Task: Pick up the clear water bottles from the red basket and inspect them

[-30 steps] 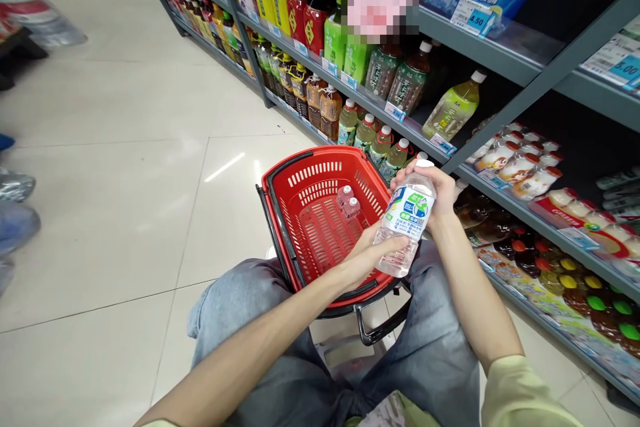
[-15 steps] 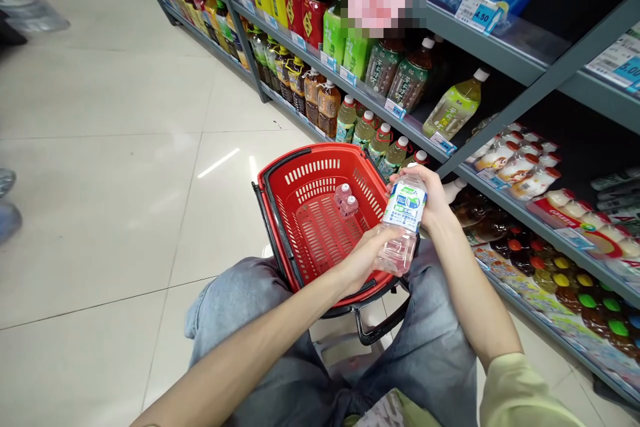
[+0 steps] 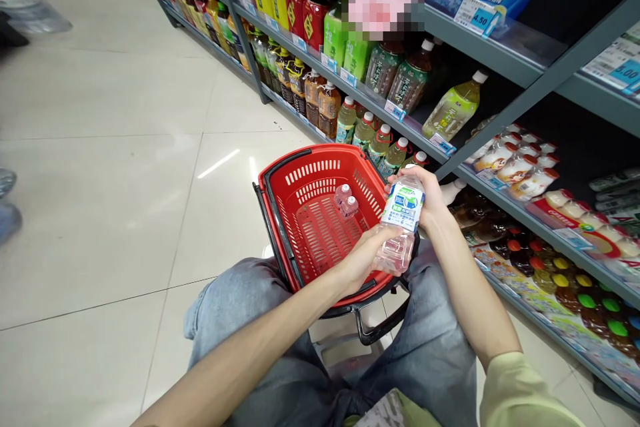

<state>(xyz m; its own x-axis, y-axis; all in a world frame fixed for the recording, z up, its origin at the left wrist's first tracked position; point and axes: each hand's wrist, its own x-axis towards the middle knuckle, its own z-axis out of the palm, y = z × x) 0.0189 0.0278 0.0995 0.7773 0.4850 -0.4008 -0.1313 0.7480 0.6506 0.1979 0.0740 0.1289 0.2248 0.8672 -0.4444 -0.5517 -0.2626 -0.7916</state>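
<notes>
Both my hands hold a clear plastic drink bottle (image 3: 404, 203) with a white, blue and green label, tilted over the right edge of a red shopping basket (image 3: 309, 155). My left hand (image 3: 367, 255) grips the bottle's lower part, thumb across the front below the label. My right hand (image 3: 429, 192) is wrapped round its upper end from the right and hides the cap. Two small pink bottles (image 3: 346, 201) with white caps stand side by side on the basket floor. The basket sits between my knees.
A grey shelf unit (image 3: 500, 127) runs along the right, stocked with drinks. Tea bottles (image 3: 390, 150) line its low shelf just behind the basket. The basket's black handle (image 3: 383, 327) sticks out towards me. Wrapped bottle packs (image 3: 30, 0) lie on the tiled floor at far left.
The bottle has turned very slightly in my hands, so its label faces a little differently. My hands and the basket stay almost where they were.
</notes>
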